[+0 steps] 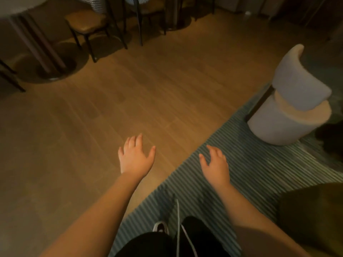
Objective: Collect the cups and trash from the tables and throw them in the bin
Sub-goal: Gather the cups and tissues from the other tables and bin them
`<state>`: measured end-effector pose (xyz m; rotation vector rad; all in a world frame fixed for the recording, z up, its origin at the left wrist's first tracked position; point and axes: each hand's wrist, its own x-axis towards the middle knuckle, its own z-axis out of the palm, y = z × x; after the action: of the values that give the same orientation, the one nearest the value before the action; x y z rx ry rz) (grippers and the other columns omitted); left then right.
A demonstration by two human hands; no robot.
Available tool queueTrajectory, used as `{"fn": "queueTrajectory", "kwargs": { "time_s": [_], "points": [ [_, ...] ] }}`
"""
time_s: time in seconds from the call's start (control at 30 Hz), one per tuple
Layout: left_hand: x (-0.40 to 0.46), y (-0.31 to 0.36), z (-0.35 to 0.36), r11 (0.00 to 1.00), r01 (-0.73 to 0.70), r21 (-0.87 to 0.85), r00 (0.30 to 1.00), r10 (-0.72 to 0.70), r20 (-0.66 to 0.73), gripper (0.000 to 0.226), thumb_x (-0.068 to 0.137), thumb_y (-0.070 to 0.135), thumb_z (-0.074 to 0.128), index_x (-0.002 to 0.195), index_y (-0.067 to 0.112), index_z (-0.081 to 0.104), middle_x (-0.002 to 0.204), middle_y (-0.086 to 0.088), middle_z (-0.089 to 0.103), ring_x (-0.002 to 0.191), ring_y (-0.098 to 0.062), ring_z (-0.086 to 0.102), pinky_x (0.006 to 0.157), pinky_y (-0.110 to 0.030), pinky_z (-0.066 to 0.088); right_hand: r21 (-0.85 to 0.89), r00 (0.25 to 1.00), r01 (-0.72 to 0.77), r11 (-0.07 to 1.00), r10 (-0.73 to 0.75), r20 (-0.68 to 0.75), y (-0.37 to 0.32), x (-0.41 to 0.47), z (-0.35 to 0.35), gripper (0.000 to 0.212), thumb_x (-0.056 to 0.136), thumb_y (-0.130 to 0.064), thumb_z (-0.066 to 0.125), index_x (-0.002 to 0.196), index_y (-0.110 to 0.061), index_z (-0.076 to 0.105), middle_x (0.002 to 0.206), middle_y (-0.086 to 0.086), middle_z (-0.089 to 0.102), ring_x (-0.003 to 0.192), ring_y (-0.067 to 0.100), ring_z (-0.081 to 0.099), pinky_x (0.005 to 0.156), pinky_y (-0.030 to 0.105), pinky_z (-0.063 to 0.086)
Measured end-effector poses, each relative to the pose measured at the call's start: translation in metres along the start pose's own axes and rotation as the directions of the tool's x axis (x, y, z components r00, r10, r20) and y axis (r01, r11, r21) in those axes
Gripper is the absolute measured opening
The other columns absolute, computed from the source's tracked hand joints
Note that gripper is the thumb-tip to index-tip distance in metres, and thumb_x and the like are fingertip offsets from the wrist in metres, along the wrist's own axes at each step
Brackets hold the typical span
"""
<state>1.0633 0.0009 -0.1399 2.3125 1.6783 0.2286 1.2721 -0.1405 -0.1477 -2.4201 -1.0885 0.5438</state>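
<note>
My left hand (135,157) hangs palm down over the wooden floor (148,89), fingers spread, holding nothing. My right hand (215,164) hangs the same way over the striped blue-green rug (259,173), fingers apart and holding nothing. No cup, trash or bin shows in the head view. A round white table top (18,4) sits at the top left corner, and only its edge is visible.
The table's pedestal and round base (50,69) stand at the left. A brown-seated chair with black legs (85,25) and more chair legs lie at the top. A pale upholstered armchair (291,101) stands on the rug at right. A dark rounded seat (311,216) is at the lower right.
</note>
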Motion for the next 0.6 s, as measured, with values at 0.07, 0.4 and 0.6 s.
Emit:
{"fn": "queueTrajectory", "kwargs": {
  "time_s": [0.07,0.4,0.6],
  "points": [
    [0.061,0.018,0.000,1.000,-0.011,-0.006,1.000,0.011,0.014,0.069,0.090,0.059,0.038,0.145,0.018,0.033,0.149,-0.007,0.036,0.140,-0.024,0.024,0.111,-0.050,0.020,-0.003,1.000,-0.009,1.000,0.009,-0.013,-0.015,0.065,-0.007,0.054,0.097,-0.041,0.044,0.142,-0.012,0.038,0.146,0.010,0.039,0.135,0.027,0.034,0.109,0.046,0.032],
    [0.415,0.128,0.054,0.998,-0.046,0.035,0.998,0.045,0.032,0.069,0.091,0.058,0.036,0.147,0.019,0.027,0.152,-0.006,0.031,0.142,-0.023,0.019,0.113,-0.049,0.016,0.001,0.999,0.031,1.000,-0.031,-0.031,-0.039,0.461,-0.024,0.054,0.095,-0.040,0.047,0.140,-0.010,0.041,0.140,0.014,0.045,0.130,0.032,0.039,0.106,0.043,0.035],
    [0.614,0.201,0.051,0.997,-0.016,0.079,0.999,0.012,0.042,0.072,0.088,0.062,0.032,0.146,0.019,0.030,0.150,-0.006,0.034,0.140,-0.024,0.024,0.111,-0.051,0.021,-0.043,0.999,0.035,0.998,-0.035,-0.014,-0.072,0.666,-0.068,0.054,0.095,-0.040,0.049,0.137,-0.006,0.045,0.138,0.019,0.047,0.124,0.035,0.046,0.101,0.043,0.041]
  ]
}}
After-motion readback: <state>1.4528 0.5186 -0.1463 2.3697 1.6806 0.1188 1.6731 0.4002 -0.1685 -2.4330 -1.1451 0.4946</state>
